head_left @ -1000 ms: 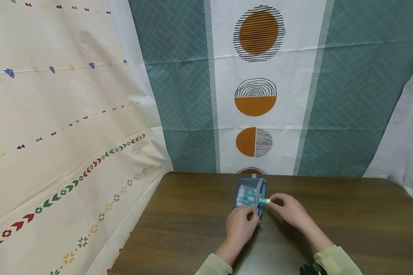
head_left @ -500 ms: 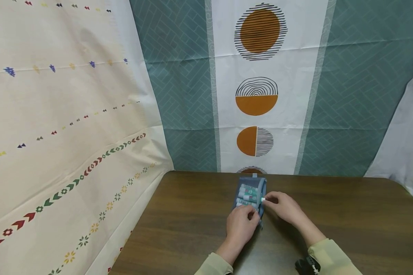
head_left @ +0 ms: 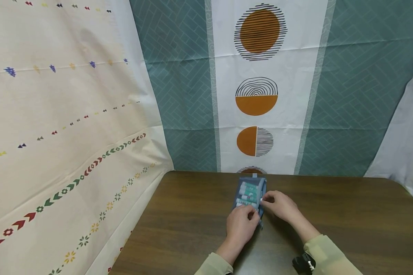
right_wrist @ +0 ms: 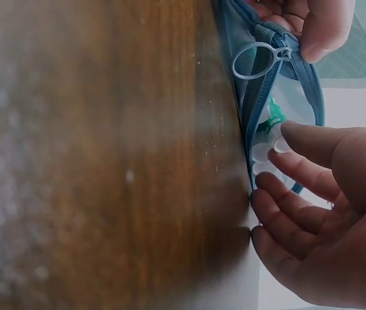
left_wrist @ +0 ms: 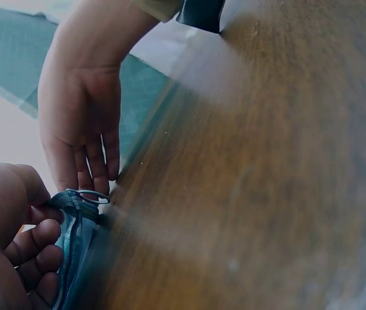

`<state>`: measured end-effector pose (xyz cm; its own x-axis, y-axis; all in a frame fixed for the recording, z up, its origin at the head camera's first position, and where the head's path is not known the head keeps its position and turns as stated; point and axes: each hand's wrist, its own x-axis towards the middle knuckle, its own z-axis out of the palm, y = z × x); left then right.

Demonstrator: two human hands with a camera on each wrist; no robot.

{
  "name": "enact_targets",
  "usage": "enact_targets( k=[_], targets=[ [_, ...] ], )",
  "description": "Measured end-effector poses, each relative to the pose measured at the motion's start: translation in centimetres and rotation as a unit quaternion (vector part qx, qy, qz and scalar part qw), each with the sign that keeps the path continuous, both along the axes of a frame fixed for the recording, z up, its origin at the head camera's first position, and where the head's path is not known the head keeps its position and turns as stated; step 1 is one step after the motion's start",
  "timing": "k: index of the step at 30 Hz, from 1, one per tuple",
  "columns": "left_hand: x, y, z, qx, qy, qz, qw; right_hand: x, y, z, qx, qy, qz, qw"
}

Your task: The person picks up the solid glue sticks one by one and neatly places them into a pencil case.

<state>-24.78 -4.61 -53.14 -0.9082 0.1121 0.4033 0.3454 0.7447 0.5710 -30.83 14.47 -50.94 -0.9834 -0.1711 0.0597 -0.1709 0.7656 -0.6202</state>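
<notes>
A blue-grey zip pouch (head_left: 244, 180) with a see-through front lies near the table's far edge. Several green-and-white tubes (head_left: 249, 190), like small glue sticks, show inside it. My left hand (head_left: 241, 226) pinches the pouch's near end, close to the zipper's ring pull (right_wrist: 235, 68). On the right side the zipper is undone. There my right hand (head_left: 283, 206) pinches the white end of one tube (right_wrist: 277, 134) between thumb and index finger, most of that tube being within the opening. Its other fingers (right_wrist: 292, 219) are loosely bent below the pouch mouth.
The brown wooden table (head_left: 347, 221) extends to both sides of the pouch. Behind it hangs a green and white patterned cloth (head_left: 261, 122), and a cream cloth (head_left: 72, 114) hangs at the left. A black device (head_left: 303, 263) sits on the right wrist.
My right hand has moved left towards the pouch, sliding the pinched tube from sticking out to nearly inside. The left hand has kept its hold on the pouch.
</notes>
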Motion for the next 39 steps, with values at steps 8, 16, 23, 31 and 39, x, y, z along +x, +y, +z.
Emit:
enact_targets(
  k=[8, 16, 23, 31, 39],
  targets=[
    [-0.04, 0.02, -0.03, 0.0, 0.0, -0.001, 1.0, -0.31, -0.29, 0.12, 0.016, -0.01, -0.012, 1.0],
    [-0.01, 0.0, -0.07, 0.0, 0.0, -0.002, 1.0, -0.44, -0.55, -0.09, 0.026, -0.004, -0.018, 0.999],
    [0.08, -0.01, -0.07, 0.0, 0.007, -0.002, 1.0, -0.38, -0.53, -0.19, 0.032, 0.0, -0.011, 0.999],
    [0.04, 0.0, -0.09, 0.002, 0.002, 0.0, 1.0, -0.06, -0.69, -0.01, 0.032, 0.011, 0.002, 0.999],
    [-0.19, -0.02, -0.3, 0.005, 0.008, -0.002, 1.0, 0.38, -0.64, 0.21, 0.02, 0.023, 0.018, 0.999]
  ],
)
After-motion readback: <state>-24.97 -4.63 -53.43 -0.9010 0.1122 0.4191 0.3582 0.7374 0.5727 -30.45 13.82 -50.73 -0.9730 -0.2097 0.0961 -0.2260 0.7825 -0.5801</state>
